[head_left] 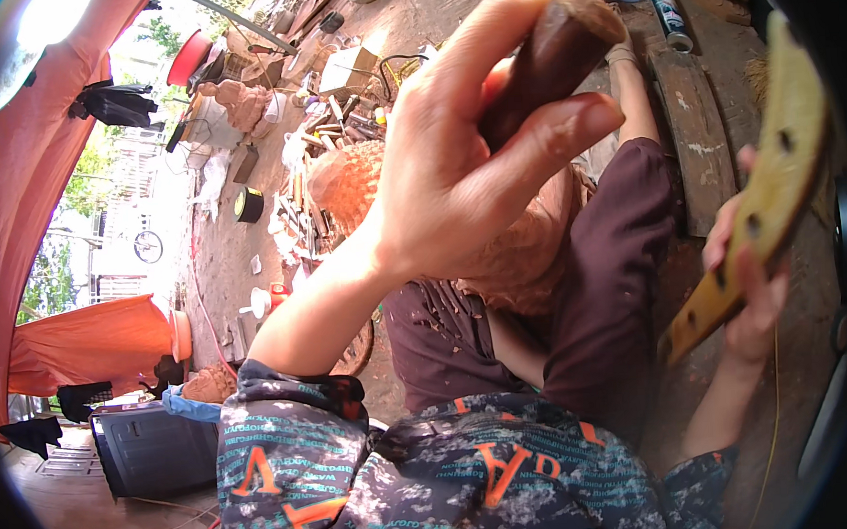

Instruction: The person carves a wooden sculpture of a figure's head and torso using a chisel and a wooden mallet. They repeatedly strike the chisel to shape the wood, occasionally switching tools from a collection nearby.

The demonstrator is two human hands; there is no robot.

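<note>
Currently I log two hands in view, both mine, each with one thing in it. My left hand [466, 157] is raised close to the camera and clenched round one dark brown wooden handle [551, 57]; thumb and fingers wrap it, and its rounded top end sticks out above the fist. What lies below the fist I cannot tell, since the hand hides it. My right hand [750, 276] is at the right rim, grasping one flat yellowish wooden mallet [774, 189] with several dark holes along its face; it runs slantwise from the grip up toward the upper right.

Between and below the hands sits one reddish wood carving [528, 249] on my lap, partly covered by the left wrist, with my dark maroon trouser legs around it. Both hands are above it; contact with it is not visible.

On the ground beyond: one roll of black tape [248, 205], one spray can [664, 3] at top, one curved plank [695, 135] beside my leg, and a scatter of chisels [340, 125], too many and too small to count.
</note>
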